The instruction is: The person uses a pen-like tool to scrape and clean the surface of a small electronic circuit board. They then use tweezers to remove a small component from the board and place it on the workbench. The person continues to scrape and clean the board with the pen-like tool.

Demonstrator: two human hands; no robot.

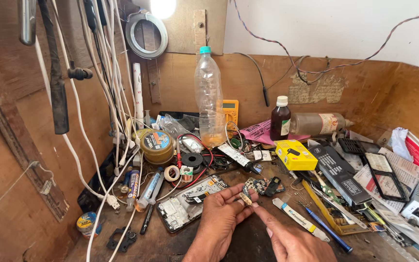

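Brown plywood walls box in the counter [248, 240] on three sides, which keeps the clutter from sliding off and gives the cables somewhere to hang. White cables [104, 73] drape from the upper left, clear of the working patch in front of me.

Clear plastic bottle [209, 97] stands upright at the back, out of elbow range; a yellow multimeter [231, 111] leans just behind it. Dark brown bottle [280, 119] upright to the right, beside a bigger bottle lying on its side.

Opened phone chassis [188, 203] lies flat, insides up, just left of my left hand [219, 221], close enough to reach without shifting. A small circuit board [260, 186] rests just beyond my fingertips. Yellow box [295, 155] sits further back right. Round solder-paste tin [156, 144] at rear left, tape rolls near it.

White tube [300, 219] and blue-handled screwdriver [330, 230] lie diagonal at my right, handles toward me for a quick pickup.

Smallest: a tiny pale part [246, 198], between the two hands above the counter's near middle. Left grip is pinched on it, thumb and fingers, raised off the counter. Right hand [292, 240] holds nothing; its forefinger extends to the part, touching or nearly so, probably to steady or turn it.
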